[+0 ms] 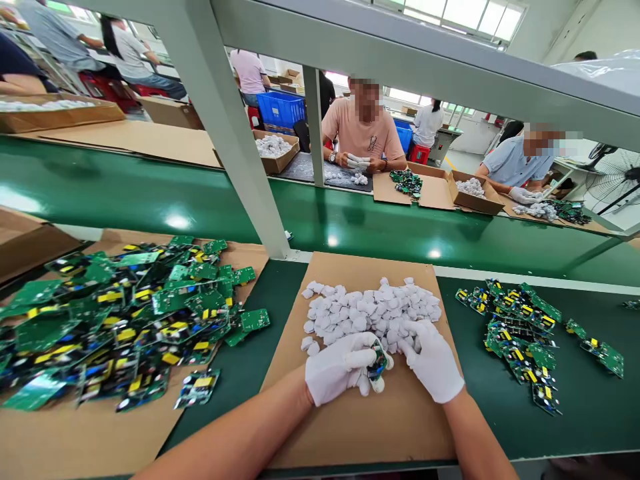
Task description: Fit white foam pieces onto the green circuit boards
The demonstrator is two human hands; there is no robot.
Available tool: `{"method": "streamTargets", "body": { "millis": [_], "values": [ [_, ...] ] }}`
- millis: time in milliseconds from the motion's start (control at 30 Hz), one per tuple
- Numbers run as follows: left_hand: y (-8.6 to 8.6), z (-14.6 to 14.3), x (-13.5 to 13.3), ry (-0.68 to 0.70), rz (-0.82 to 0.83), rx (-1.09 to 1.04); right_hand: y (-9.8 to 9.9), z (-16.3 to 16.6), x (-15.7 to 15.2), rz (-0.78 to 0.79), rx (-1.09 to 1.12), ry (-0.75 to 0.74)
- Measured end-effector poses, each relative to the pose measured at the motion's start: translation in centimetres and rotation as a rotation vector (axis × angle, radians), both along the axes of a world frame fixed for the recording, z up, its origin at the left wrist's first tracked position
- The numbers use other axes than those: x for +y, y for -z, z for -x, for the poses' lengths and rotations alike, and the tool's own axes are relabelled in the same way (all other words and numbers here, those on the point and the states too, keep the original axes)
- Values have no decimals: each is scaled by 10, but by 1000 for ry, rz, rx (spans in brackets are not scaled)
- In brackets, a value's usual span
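Observation:
My left hand [346, 368], in a white glove, is closed around a small circuit board [376, 363] with dark and blue parts, its fingers hiding much of it. A heap of small white pieces [357, 308] lies just beyond it on a sheet of brown cardboard [320, 437]. At the heap's near right edge is my right hand [431, 357], gloved in white too. Its thumb and fingers are bent together at a white piece, which blends with the glove.
A large pile of green circuit boards [125, 313] spreads over cardboard on the left. Another group of boards [525, 333] lies on the green tabletop at right. A grey metal frame [245, 147] rises ahead. Beyond the green belt [350, 223], people sit at work near cardboard boxes [477, 197].

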State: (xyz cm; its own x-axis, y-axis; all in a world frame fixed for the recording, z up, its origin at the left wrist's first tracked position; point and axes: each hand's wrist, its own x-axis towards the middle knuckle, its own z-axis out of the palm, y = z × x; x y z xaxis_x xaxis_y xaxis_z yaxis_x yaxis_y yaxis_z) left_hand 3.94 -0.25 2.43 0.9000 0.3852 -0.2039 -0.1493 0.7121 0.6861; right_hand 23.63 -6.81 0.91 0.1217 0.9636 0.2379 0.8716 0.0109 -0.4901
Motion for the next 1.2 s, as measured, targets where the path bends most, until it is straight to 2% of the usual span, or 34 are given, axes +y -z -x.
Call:
{"method": "streamTargets", "body": {
  "millis": [133,267,333,533,667,733,800,867,1000,1067,1200],
  "values": [
    [2,1,2,8,24,-1,4,-1,-4,-30,23,-56],
    [2,0,1,29,21,30,8,-1,-2,-26,115,49],
    [2,0,0,45,20,51,8,0,0,-6,128,56],
    [3,-2,0,51,8,70,10,2,-3,-79,62,-98],
    [4,-2,1,36,-7,74,14,4,-4,-78,157,-24],
    [4,-2,1,41,-12,79,14,6,-3,-84,147,-73],
    [4,-2,1,46,-19,86,13,6,-4,-108,127,-188],
    [4,-2,1,40,-18,84,11,3,-8,-103,193,-228],
    [6,-1,2,41,4,66,6,-21,-18,14,437,28],
    [8,-1,2,70,12,68,6,-33,-22,75,293,128],
    [7,-1,2,85,-11,114,13,-27,-38,99,-280,175]
  ]
}}
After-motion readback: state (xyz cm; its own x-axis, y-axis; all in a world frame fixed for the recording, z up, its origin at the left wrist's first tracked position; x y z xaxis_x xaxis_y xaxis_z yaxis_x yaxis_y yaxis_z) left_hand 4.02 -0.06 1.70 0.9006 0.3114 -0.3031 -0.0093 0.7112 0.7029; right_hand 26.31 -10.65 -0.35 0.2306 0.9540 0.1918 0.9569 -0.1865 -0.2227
